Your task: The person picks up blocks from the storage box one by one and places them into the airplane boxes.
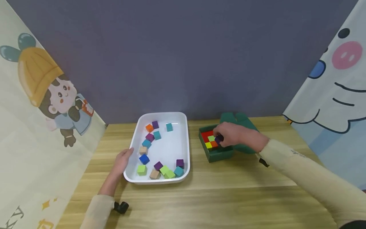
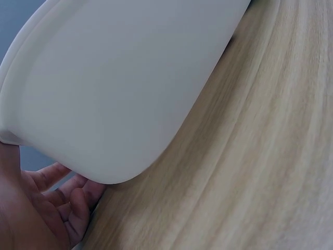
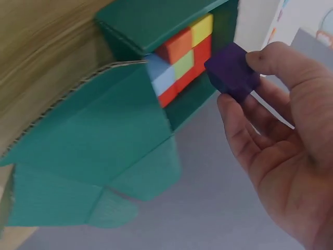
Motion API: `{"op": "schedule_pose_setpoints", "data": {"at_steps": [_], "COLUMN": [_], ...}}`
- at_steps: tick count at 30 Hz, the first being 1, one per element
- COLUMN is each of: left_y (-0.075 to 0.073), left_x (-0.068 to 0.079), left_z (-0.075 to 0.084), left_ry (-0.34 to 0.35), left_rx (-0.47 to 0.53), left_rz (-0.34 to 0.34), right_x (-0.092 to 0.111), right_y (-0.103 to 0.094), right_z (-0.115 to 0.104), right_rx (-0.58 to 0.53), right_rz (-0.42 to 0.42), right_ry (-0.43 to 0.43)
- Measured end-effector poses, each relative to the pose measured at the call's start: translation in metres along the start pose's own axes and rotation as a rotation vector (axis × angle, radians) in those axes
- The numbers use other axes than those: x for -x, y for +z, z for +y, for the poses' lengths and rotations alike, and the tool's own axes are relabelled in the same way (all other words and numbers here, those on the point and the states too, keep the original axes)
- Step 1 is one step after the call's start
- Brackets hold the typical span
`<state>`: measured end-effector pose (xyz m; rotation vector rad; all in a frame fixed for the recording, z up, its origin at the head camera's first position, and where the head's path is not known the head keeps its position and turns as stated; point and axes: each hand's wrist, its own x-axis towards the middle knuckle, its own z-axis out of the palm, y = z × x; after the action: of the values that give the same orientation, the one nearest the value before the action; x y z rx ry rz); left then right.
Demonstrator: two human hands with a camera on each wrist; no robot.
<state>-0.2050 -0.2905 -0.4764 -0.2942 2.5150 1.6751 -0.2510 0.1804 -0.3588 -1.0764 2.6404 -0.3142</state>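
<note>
My right hand [image 1: 230,133] pinches a dark purple cube [image 3: 232,71] between thumb and fingertips, close over the open green cardboard box [image 1: 220,156]. Inside the box, red, orange, yellow, light green and blue cubes sit packed side by side; one is a yellow cube [image 3: 202,29]. On the other side, my left hand [image 1: 122,161] holds the white tray [image 1: 187,143] at its left edge. In the left wrist view, the thumb is at the tray's rim and the fingers [image 2: 78,208] lie against its lower side.
Scattered in the tray are several loose cubes, among them a blue cube [image 1: 144,159] and an orange cube [image 1: 149,128]. The box's lid flaps [image 3: 93,140] spread behind it and to its right. A dark grey wall [image 1: 183,57] rises behind the wooden table [image 1: 200,203].
</note>
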Motion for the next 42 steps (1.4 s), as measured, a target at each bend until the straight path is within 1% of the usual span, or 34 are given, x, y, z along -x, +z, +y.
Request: {"op": "schedule_pose_setpoints", "data": {"at_steps": [4,7,11,19,27,32,37,42], "left_y": [-0.001,-0.001,-0.002,-0.001,-0.001,-0.002,-0.002,-0.002], "left_x": [0.000,0.000,0.000,0.001,0.001,0.000,-0.001,-0.001], "left_z": [0.001,0.001,0.001,0.002,0.002,0.002,0.001,-0.001], "left_ry": [0.008,-0.011,-0.031,0.000,-0.013,-0.016,-0.018,0.007], "left_rx": [0.006,0.001,-0.011,-0.002,-0.005,0.012,0.010,0.012], "left_rz": [-0.006,-0.005,-0.010,-0.015,-0.012,-0.013,-0.016,-0.003], "right_x": [-0.003,-0.006,-0.011,-0.020,-0.030,-0.035,-0.038,-0.042], "right_y": [0.001,0.002,0.003,0.013,0.016,0.016,0.019,0.023], "right_z": [0.011,0.018,0.023,0.029,0.026,0.027,0.030,0.034], "right_rx": [0.006,0.018,0.039,0.081,0.129,0.179,0.184,0.174], "right_rz": [-0.031,-0.060,-0.097,-0.128,-0.161,-0.184,-0.187,-0.188], "right_ry": [0.060,0.094,0.114,0.132,0.126,0.148,0.157,0.155]}}
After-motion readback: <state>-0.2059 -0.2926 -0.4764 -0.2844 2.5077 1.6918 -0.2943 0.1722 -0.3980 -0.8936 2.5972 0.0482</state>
